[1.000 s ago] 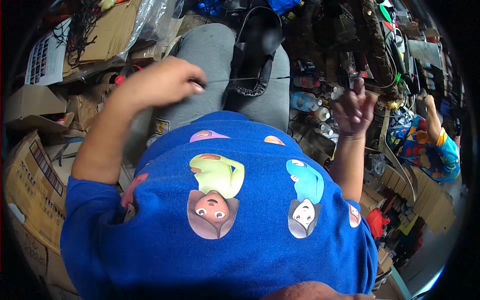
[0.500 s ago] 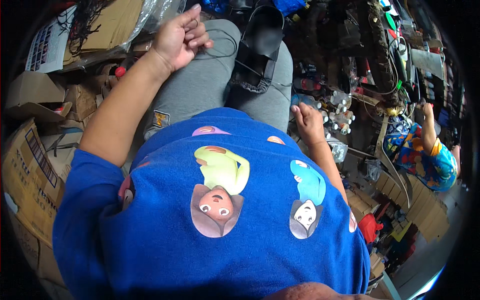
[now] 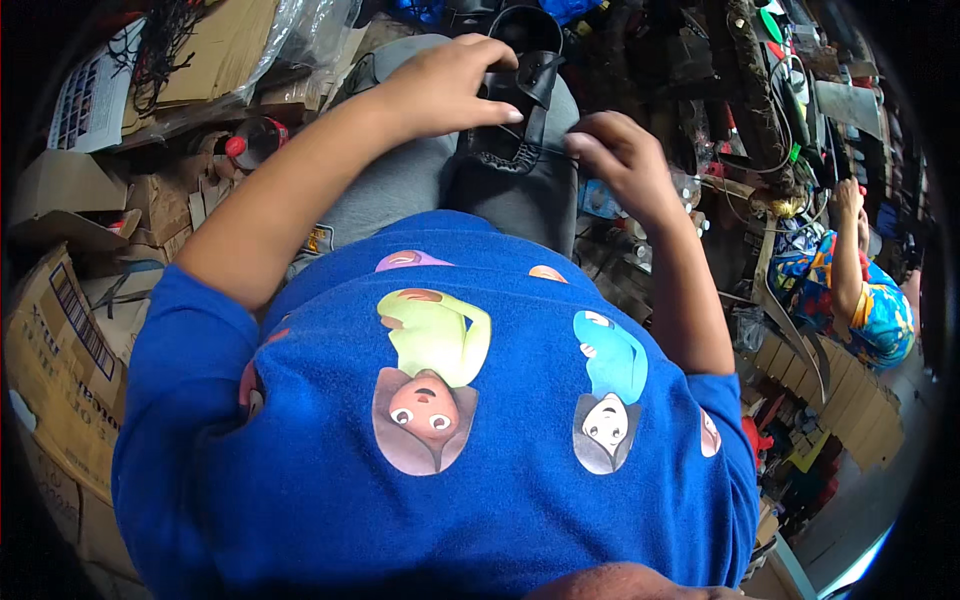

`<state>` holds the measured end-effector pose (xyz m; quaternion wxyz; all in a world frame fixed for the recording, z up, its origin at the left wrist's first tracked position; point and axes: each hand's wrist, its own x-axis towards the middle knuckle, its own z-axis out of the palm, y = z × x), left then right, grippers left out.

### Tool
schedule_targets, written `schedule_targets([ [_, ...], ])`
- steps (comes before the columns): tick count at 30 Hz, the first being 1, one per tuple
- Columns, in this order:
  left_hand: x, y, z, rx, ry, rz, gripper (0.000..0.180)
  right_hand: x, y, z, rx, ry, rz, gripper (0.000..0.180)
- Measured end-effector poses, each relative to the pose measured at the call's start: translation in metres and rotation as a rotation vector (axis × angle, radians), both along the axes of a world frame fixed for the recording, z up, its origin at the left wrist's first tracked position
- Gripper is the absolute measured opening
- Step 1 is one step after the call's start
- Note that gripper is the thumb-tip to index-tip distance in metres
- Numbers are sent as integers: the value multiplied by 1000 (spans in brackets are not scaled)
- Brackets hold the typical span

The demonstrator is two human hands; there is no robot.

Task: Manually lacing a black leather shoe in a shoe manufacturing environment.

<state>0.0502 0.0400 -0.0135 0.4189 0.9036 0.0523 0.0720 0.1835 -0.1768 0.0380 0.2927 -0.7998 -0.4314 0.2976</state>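
A black leather shoe (image 3: 535, 85) rests between my knees, its opening away from me. Pale stitches run along its near edge (image 3: 508, 160). My left hand (image 3: 450, 88) reaches over the shoe's left side, thumb and fingers apart, with no object visible between them. Just right of the shoe, my right hand (image 3: 628, 165) is curled, thumb against the fingers. A thin dark thread (image 3: 556, 152) runs from the stitched edge towards it. My right fingertips partly hide the thread's end.
Cardboard boxes (image 3: 65, 340) are piled on the left, near a red-capped bottle (image 3: 240, 146). Flat cardboard and clear plastic (image 3: 285, 60) lie beyond. Several small bottles and tools clutter the right side. Farther right, another person in a colourful shirt (image 3: 870, 310) works with raised arms.
My left hand has come right and down from above my left knee to the shoe. My right hand has risen beside it. The loose thread loop no longer shows on my left thigh.
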Motion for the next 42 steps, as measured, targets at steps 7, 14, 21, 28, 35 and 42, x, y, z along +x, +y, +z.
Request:
schedule_targets([
  [7,29,-17,-1,8,210,-14,77,-3,18,-9,-213,-37,300,22],
  [14,29,-21,-4,-10,216,11,85,-24,-11,3,-140,5,149,20],
  [21,31,-16,-1,-41,192,-39,80,-37,-28,12,-76,73,48,29],
  [28,42,-9,-6,-49,175,-115,78,-29,-26,3,-97,108,-54,27],
  [35,48,-8,-16,-233,122,-197,57,-27,-3,-2,-182,105,88,21],
  [42,48,-11,-20,-114,45,-110,44,-29,-39,19,-109,228,-10,17],
])
